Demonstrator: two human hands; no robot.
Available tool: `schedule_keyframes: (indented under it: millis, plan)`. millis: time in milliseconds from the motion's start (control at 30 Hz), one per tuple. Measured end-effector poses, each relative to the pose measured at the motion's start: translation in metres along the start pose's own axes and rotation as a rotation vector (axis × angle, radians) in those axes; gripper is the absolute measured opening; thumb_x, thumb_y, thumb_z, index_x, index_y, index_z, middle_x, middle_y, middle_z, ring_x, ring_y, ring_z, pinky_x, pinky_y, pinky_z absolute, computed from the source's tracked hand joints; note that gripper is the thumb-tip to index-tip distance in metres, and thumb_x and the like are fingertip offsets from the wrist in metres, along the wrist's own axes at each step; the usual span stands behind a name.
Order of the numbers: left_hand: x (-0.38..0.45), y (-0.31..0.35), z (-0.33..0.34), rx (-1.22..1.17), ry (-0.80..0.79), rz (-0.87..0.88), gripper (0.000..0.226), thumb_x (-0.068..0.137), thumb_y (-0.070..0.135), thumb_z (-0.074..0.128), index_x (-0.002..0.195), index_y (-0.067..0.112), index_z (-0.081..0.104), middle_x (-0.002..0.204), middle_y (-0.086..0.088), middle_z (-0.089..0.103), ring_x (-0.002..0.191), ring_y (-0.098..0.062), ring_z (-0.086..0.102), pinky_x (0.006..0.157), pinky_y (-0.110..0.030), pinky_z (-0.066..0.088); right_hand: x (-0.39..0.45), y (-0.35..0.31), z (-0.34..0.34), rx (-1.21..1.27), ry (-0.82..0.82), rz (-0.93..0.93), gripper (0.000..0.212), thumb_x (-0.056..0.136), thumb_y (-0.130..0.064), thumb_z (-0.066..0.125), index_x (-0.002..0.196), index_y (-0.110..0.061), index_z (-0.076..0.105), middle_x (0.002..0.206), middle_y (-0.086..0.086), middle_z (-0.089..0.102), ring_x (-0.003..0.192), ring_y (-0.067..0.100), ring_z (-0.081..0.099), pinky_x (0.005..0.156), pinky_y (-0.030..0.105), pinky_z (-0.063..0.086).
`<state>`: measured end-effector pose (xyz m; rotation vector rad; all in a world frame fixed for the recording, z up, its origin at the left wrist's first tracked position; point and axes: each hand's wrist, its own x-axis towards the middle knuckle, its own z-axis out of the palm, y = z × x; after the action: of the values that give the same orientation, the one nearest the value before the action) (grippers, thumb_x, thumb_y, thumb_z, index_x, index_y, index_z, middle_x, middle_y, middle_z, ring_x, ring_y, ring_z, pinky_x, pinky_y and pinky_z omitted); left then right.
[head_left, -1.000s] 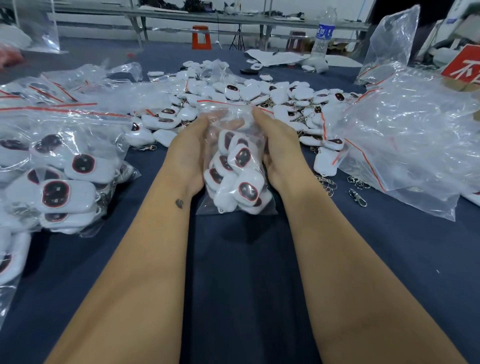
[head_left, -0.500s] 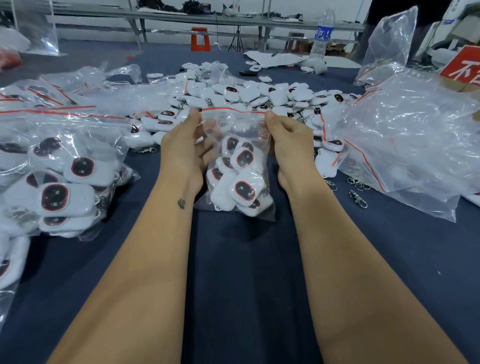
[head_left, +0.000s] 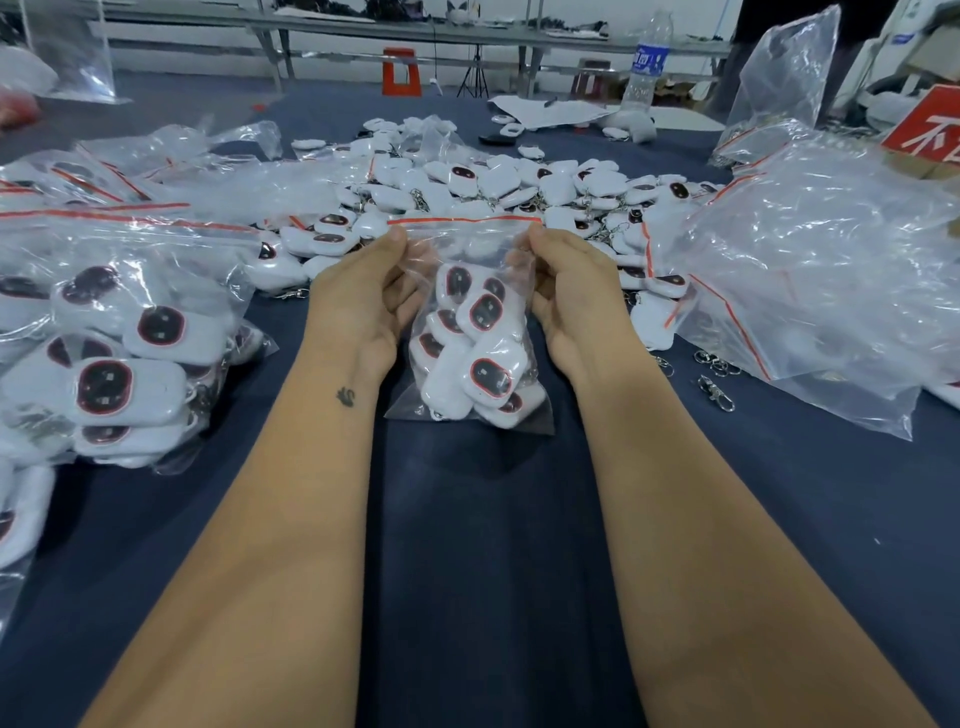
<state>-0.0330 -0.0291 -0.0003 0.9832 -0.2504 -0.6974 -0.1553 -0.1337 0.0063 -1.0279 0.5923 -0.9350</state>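
I have the bag (head_left: 470, 247) upright between my two hands, over the middle of the blue table (head_left: 478, 545), and its bottom corners seem to rest on the cloth. My left hand (head_left: 363, 296) pinches the upper left corner and my right hand (head_left: 576, 291) pinches the upper right. On each hand the thumb and curled fingers close on the film just under the red zip strip (head_left: 465, 220), which runs taut and level between them. I judge the film thin, soft and slick. It has no stiffness of its own and will slide through a loose pinch, so I want my hold high, on the thicker strip or right below it, where there is a ridge to bite on. The white fobs (head_left: 488, 374) have slumped to the bottom in a loose heap. They look like hard plastic shells, light singly but together enough to drag the bag down and swing it if I lift by one corner only. They should stand knocks, but their edges and rings could snag or pierce the film, so I would not squeeze the heap. To seal it I would run my fingertips along the strip from one end to the other, keeping the mouth flat. The loose pile (head_left: 493, 187) lies just behind, with filled bags (head_left: 119, 332) at my left.
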Motion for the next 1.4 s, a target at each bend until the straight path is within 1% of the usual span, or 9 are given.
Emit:
schedule_keyframes:
  millis: [200, 300, 433, 600, 733, 867, 1033, 1333, 1400]
  plan:
    - [0.002, -0.002, 0.002, 0.07, 0.071, 0.068, 0.015, 0.094, 0.01, 0.064, 0.08, 0.015, 0.066, 0.066, 0.005, 0.071, 0.062, -0.009, 0.066, 0.068, -0.023, 0.058, 0.004, 0.005, -0.002, -0.096, 0.073, -0.099, 0.033, 0.086, -0.002, 0.068, 0.056, -0.017, 0.071, 0.065, 0.0, 0.067, 0.066, 0.014, 0.058, 0.072, 0.029, 0.052]
    - [0.001, -0.004, 0.004, 0.086, 0.081, 0.095, 0.019, 0.095, 0.009, 0.062, 0.077, 0.013, 0.066, 0.065, 0.003, 0.068, 0.061, -0.009, 0.063, 0.064, -0.021, 0.056, 0.004, 0.005, -0.001, -0.108, 0.059, -0.094, 0.035, 0.086, -0.004, 0.068, 0.054, -0.018, 0.072, 0.064, -0.001, 0.067, 0.069, 0.014, 0.059, 0.077, 0.032, 0.052]
    - [-0.001, -0.005, 0.006, 0.036, 0.067, 0.082, 0.022, 0.095, 0.011, 0.063, 0.073, 0.011, 0.066, 0.06, 0.001, 0.064, 0.055, -0.01, 0.056, 0.059, -0.024, 0.052, 0.002, 0.004, 0.002, -0.074, 0.008, -0.085, 0.031, 0.089, -0.003, 0.066, 0.06, -0.014, 0.07, 0.063, 0.001, 0.066, 0.068, 0.015, 0.059, 0.078, 0.032, 0.052]
    - [-0.002, -0.005, 0.007, 0.052, 0.016, 0.022, 0.02, 0.093, 0.016, 0.066, 0.073, 0.012, 0.068, 0.067, -0.001, 0.067, 0.062, -0.013, 0.06, 0.072, -0.032, 0.054, 0.001, 0.005, 0.002, -0.069, 0.002, -0.102, 0.025, 0.092, -0.001, 0.062, 0.07, -0.01, 0.067, 0.059, -0.001, 0.063, 0.061, 0.012, 0.057, 0.074, 0.029, 0.051]
    - [-0.004, -0.006, 0.008, 0.123, 0.004, 0.054, 0.02, 0.095, 0.015, 0.063, 0.076, 0.009, 0.069, 0.061, 0.002, 0.068, 0.051, -0.008, 0.062, 0.054, -0.02, 0.052, 0.002, 0.005, 0.003, -0.05, -0.014, -0.081, 0.02, 0.093, -0.002, 0.062, 0.074, -0.008, 0.067, 0.063, 0.002, 0.063, 0.062, 0.013, 0.057, 0.074, 0.03, 0.052]
    - [-0.003, -0.006, 0.007, 0.099, 0.016, 0.093, 0.021, 0.097, 0.01, 0.059, 0.077, 0.007, 0.066, 0.061, 0.001, 0.068, 0.052, -0.007, 0.062, 0.054, -0.019, 0.051, 0.001, 0.007, 0.004, -0.039, -0.108, -0.05, 0.014, 0.091, -0.002, 0.064, 0.079, -0.006, 0.069, 0.076, 0.009, 0.067, 0.077, 0.022, 0.061, 0.089, 0.042, 0.053]
    - [-0.007, -0.006, 0.01, 0.037, -0.012, 0.067, 0.026, 0.093, 0.008, 0.064, 0.067, 0.01, 0.069, 0.061, 0.0, 0.069, 0.051, -0.009, 0.063, 0.053, -0.02, 0.052, 0.002, 0.01, 0.005, -0.106, -0.082, -0.092, 0.021, 0.093, -0.001, 0.061, 0.074, -0.008, 0.066, 0.062, -0.002, 0.067, 0.058, 0.011, 0.061, 0.065, 0.028, 0.054]
    - [-0.01, -0.007, 0.007, 0.0, -0.114, 0.087, 0.025, 0.088, 0.005, 0.069, 0.064, 0.01, 0.073, 0.064, -0.005, 0.072, 0.056, -0.014, 0.068, 0.054, -0.025, 0.055, -0.005, 0.008, 0.009, 0.013, -0.159, -0.004, 0.006, 0.086, 0.0, 0.067, 0.091, 0.004, 0.069, 0.101, 0.027, 0.068, 0.091, 0.036, 0.065, 0.095, 0.053, 0.053]
    - [-0.011, -0.007, 0.009, -0.009, -0.132, 0.079, 0.023, 0.087, 0.005, 0.069, 0.066, 0.009, 0.073, 0.065, -0.006, 0.072, 0.057, -0.015, 0.068, 0.055, -0.026, 0.055, -0.005, 0.008, 0.01, 0.007, -0.137, -0.015, 0.005, 0.087, 0.001, 0.067, 0.09, 0.003, 0.069, 0.1, 0.026, 0.067, 0.092, 0.036, 0.064, 0.096, 0.056, 0.052]
